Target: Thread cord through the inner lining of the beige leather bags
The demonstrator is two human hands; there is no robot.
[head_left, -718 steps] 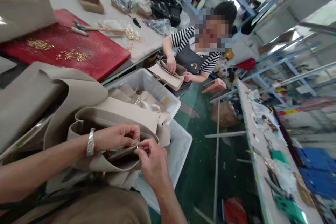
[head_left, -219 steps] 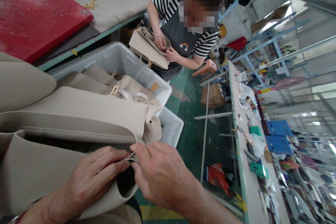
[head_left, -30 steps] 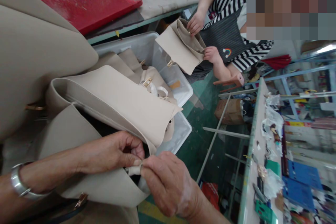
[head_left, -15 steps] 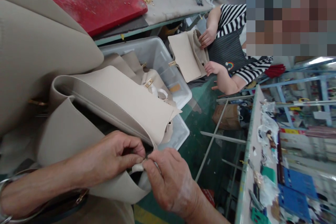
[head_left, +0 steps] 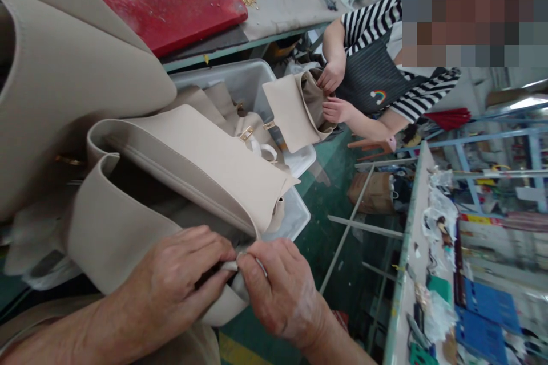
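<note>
A beige handbag [head_left: 124, 222] lies in front of me with its mouth open and its flap [head_left: 201, 154] folded back. My left hand [head_left: 184, 279] is closed, thumb and fingers pinching a short beige strap [head_left: 231, 266] at the bag's near right corner. Right against it, my right hand [head_left: 282, 291] grips the same corner between thumb and bent forefinger. The fingertips of both hands nearly touch and hide most of what lies between them.
Another large beige bag [head_left: 98, 85] stands at the left. Behind is a plastic bin [head_left: 261, 71] with more beige bags. A co-worker in striped sleeves [head_left: 372, 17] handles a beige bag [head_left: 289, 111]. A red board [head_left: 180, 0] with gold hardware lies on a table; a cluttered bench [head_left: 411, 228] runs along the right.
My left hand has turned over and its fingers now lie closer along the strap. The right hand keeps its grip. The co-worker's bag has shifted left and tilted.
</note>
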